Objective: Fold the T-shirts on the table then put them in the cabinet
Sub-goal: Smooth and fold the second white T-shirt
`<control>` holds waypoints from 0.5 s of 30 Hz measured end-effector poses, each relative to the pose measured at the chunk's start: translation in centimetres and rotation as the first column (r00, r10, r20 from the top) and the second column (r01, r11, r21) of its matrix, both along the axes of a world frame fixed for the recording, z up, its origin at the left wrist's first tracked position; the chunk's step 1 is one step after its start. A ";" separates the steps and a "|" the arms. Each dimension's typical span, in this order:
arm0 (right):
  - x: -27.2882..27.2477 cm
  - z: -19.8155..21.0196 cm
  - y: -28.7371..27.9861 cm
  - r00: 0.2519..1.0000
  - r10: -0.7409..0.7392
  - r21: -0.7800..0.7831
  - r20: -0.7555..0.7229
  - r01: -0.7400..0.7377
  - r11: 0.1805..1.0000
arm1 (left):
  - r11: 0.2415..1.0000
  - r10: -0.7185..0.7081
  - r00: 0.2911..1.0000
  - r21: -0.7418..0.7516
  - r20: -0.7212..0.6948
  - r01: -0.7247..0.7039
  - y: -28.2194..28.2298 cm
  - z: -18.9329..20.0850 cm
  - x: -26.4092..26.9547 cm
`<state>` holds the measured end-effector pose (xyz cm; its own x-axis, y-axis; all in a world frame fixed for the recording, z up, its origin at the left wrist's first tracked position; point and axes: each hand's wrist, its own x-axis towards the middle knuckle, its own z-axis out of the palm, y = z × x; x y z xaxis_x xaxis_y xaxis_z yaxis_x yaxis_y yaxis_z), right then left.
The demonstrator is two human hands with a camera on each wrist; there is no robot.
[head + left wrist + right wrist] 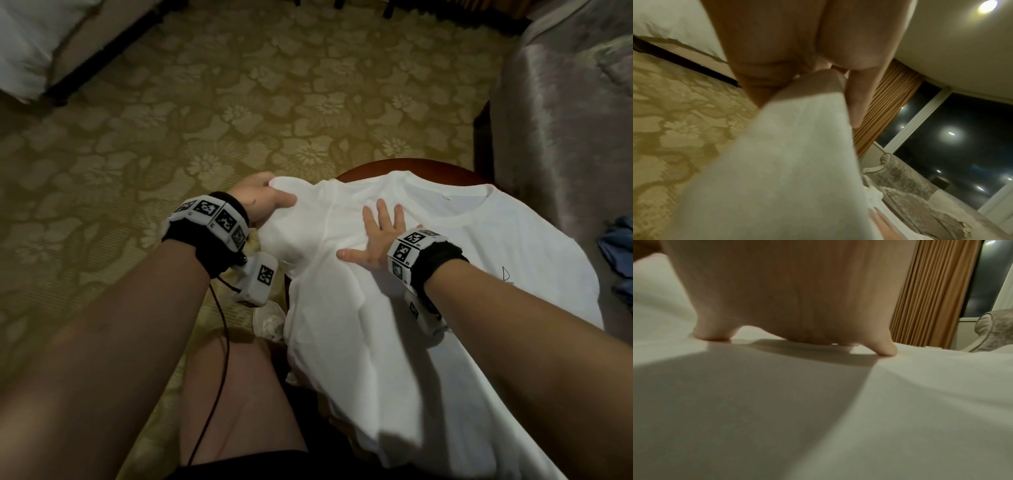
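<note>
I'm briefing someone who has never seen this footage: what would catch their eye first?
The white T-shirt spread over the round wooden table dominates the middle. The left hand grips its sleeve at the table's left edge, while the right hand presses flat, fingers spread, just below the collar. Around it lies the gold floral carpet, with a blue garment at the far right.

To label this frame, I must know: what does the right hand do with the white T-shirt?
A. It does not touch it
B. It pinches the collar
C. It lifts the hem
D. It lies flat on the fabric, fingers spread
D: the right hand lies open, fingers spread, pressing the white T-shirt.
</note>
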<state>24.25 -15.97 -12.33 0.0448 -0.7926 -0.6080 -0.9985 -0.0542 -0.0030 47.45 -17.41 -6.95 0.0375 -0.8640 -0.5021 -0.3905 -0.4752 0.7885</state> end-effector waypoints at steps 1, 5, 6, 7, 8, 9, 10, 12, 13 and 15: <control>0.0 0.0 0.0 1.000 -0.001 -0.001 -0.002 0.001 1.000 | 1.000 -0.008 0.999 -0.004 0.053 0.008 0.1 0.2 -0.4; 0.0 -0.1 -0.2 1.000 0.001 -0.002 0.005 -0.001 1.000 | 0.994 -0.038 0.955 -0.085 0.293 0.066 0.7 1.3 -2.6; 0.0 -0.1 -0.1 1.000 0.003 -0.002 -0.002 -0.003 1.000 | 0.991 -0.011 0.953 -0.121 0.302 0.050 1.0 1.6 -3.3; 0.0 -0.1 0.0 1.000 0.004 0.002 -0.004 -0.004 1.000 | 0.989 0.001 0.957 -0.141 0.290 0.041 1.1 1.7 -3.8; 0.0 0.0 0.0 1.000 0.009 0.000 -0.006 -0.009 1.000 | 0.987 -0.015 0.965 -0.153 0.261 0.056 1.3 2.0 -4.5; 0.1 0.4 0.1 1.000 0.011 -0.001 0.001 -0.011 1.000 | 0.986 -0.066 0.979 -0.140 0.192 0.093 1.6 2.1 -5.0; 0.0 0.4 0.0 0.999 0.035 -0.001 0.002 -0.035 0.999 | 0.986 -0.120 0.991 -0.110 0.062 0.126 2.0 2.5 -5.7; 0.0 1.2 -0.2 0.996 0.087 -0.017 0.015 -0.087 0.996 | 0.995 -0.104 0.955 -0.018 -0.279 0.103 2.7 3.5 -6.7; -0.3 1.6 -0.3 0.994 0.085 -0.067 0.068 -0.081 0.995 | 0.998 -0.054 0.934 0.010 -0.353 0.062 2.9 3.6 -7.2; -1.4 2.8 -0.4 0.984 0.010 -0.132 0.176 0.013 0.991 | 0.999 -0.042 0.975 -0.032 -0.217 0.036 3.0 3.0 -8.1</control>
<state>22.86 -16.34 -9.51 0.1406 -0.8655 -0.4808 -0.9831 -0.0644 -0.1715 39.38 -14.36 -3.95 -0.1042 -0.8765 -0.4700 -0.2261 -0.4393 0.8694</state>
